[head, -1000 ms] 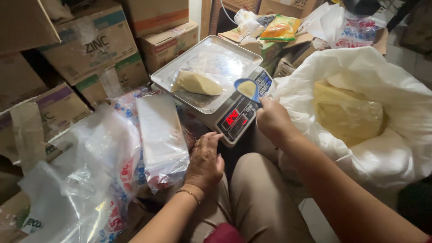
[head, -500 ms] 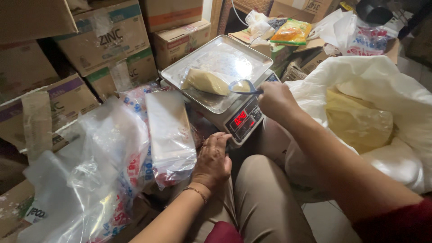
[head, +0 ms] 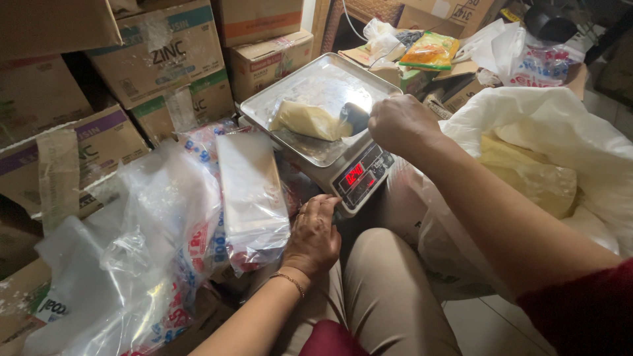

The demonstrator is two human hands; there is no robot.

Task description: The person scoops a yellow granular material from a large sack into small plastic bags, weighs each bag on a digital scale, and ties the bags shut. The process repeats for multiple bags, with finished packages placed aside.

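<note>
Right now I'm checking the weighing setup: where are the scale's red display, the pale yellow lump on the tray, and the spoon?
red display point(head: 359, 177), head view, middle of the digits.
pale yellow lump point(head: 308, 120), head view, its centre.
spoon point(head: 356, 117), head view, its bowl.

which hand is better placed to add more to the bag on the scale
Right. The right hand holds the scoop at the yellow bag on the scale pan; the left hand rests by the display.

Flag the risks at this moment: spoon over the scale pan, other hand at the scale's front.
1. The left hand rests against the scale by its display; pressure there could skew the reading.
2. The right hand holds a spoon at the yellow lump; some could smear onto the bare steel pan.
3. The pan overhangs the loose plastic bags; a nudge might tip it.
</note>
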